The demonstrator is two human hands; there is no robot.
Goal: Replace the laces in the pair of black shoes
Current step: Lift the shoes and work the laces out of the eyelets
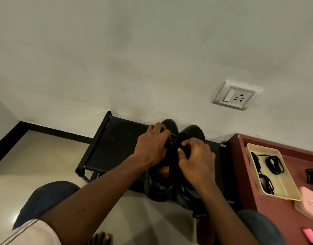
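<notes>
gripping black shoes [159, 191]: left hand [152, 147], right hand [196, 161]

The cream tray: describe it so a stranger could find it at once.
Start at the reddish-brown cabinet top on the right, beside the black shoe rack. The cream tray lies on it, long and shallow. Unlike the pink box at its near end, it holds coiled black laces.

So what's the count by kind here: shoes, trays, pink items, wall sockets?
Shoes: 2
Tray: 1
Pink items: 2
Socket: 1
Total: 6
</notes>
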